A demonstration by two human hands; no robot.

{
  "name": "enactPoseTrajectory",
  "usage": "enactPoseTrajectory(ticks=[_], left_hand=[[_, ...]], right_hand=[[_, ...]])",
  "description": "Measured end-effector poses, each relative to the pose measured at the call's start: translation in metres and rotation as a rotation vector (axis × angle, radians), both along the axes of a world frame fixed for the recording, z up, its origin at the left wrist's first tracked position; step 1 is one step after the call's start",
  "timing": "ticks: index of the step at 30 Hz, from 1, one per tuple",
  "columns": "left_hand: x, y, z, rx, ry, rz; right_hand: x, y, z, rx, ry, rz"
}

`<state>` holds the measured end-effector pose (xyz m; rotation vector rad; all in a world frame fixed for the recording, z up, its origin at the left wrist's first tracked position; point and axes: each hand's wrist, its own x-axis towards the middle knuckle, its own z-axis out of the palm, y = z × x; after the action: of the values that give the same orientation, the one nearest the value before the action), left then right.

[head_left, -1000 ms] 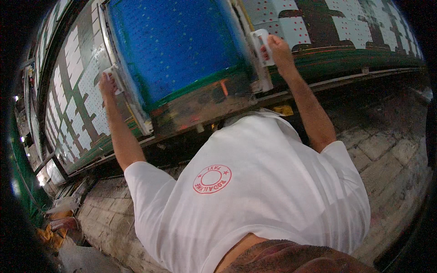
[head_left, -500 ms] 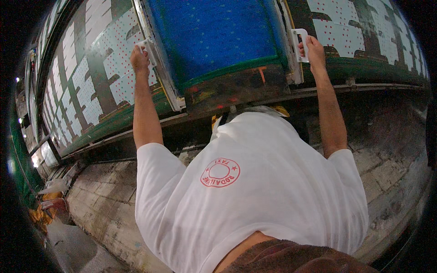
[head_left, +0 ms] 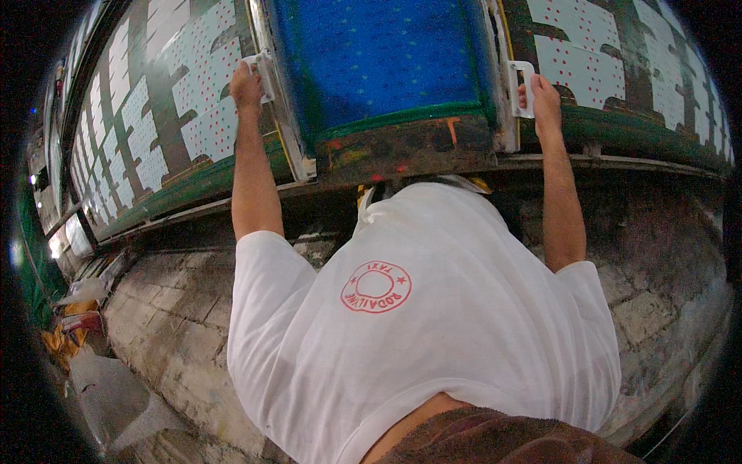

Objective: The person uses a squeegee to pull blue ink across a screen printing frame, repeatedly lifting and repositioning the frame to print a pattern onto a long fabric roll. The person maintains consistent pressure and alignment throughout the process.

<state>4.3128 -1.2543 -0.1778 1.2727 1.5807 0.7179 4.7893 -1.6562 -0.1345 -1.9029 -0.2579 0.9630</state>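
A screen-printing frame with blue mesh [head_left: 379, 62] lies across the table in front of me. My left hand [head_left: 246, 89] is closed around the white handle [head_left: 267, 83] on the frame's left rail. At the opposite rail, my right hand [head_left: 546, 107] grips a matching white handle [head_left: 524, 68], its fingers curled through the opening. Both arms reach straight forward. The near end of the frame [head_left: 402, 147] is dark and stained, with orange and red marks. On either side lie pale cut pieces with red dots [head_left: 580, 69]; those beneath the frame are hidden.
The long table's green near edge [head_left: 618, 127] runs left and right, with a metal rail [head_left: 649, 161] below it. Worn paving [head_left: 185, 309] forms the floor. Plastic sheeting [head_left: 116, 394] and an orange-yellow bundle [head_left: 73, 332] lie at the lower left.
The frame and both hands sit slightly farther right in the picture, and the view has shifted a little. Both hands keep their hold on the handles.
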Motion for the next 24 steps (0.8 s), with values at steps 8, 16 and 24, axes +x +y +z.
enactPoseTrajectory(ticks=[8, 16, 24], left_hand=[[-0.011, 0.014, -0.028, 0.35, 0.49, -0.175], [-0.017, 0.025, -0.066, 0.654, 0.892, -0.38], [-0.024, 0.034, -0.084, 0.427, 0.456, -0.265]], right_hand=[[0.006, -0.012, -0.007, 0.035, 0.027, 0.088], [0.019, -0.017, -0.034, 0.07, 0.068, 0.052], [0.011, -0.017, -0.025, -0.003, -0.105, 0.039]])
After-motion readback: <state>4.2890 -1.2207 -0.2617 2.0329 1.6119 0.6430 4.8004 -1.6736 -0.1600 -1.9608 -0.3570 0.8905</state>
